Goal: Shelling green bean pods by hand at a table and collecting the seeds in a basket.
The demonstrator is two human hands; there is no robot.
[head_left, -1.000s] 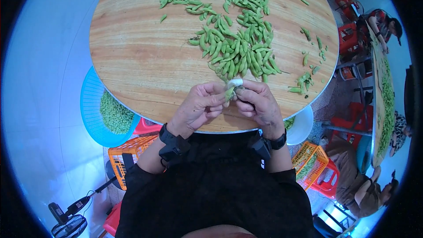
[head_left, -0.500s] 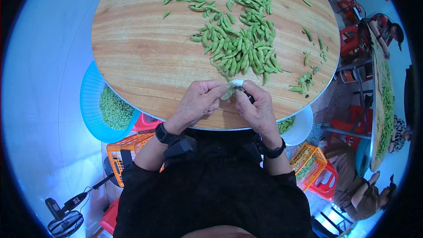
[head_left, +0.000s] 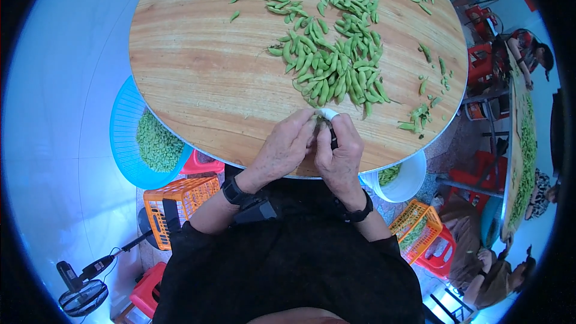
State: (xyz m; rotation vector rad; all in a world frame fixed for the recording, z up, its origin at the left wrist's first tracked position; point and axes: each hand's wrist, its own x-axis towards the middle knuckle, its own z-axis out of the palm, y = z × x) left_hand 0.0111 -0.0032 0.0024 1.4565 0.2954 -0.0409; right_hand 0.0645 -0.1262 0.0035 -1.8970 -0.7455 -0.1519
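Both my hands meet over the near edge of the round wooden table [head_left: 198, 84]. My left hand [head_left: 288, 143] is closed, its fingertips against those of my right hand [head_left: 341, 155]. Between them shows a bit of a green soybean pod [head_left: 319, 119], mostly hidden by the fingers. My right hand is closed too, with a white wrapping [head_left: 327, 113] round its index finger. Something black [head_left: 334, 138] shows beside the right thumb; I cannot make out what it is. Just beyond my hands lies a pile of green soybean pods [head_left: 339, 72].
A blue basket [head_left: 123, 138] of shelled beans stands left below the table; a white bucket [head_left: 411, 174] with pods stands right. Loose pods and scraps [head_left: 420, 114] lie at the right. Orange crates [head_left: 186, 195], a fan [head_left: 84, 297] and seated people [head_left: 495, 276] at another table surround me.
My left hand has turned and closed in on my right, hiding the pale pod piece that showed between them. The view has shifted slightly.
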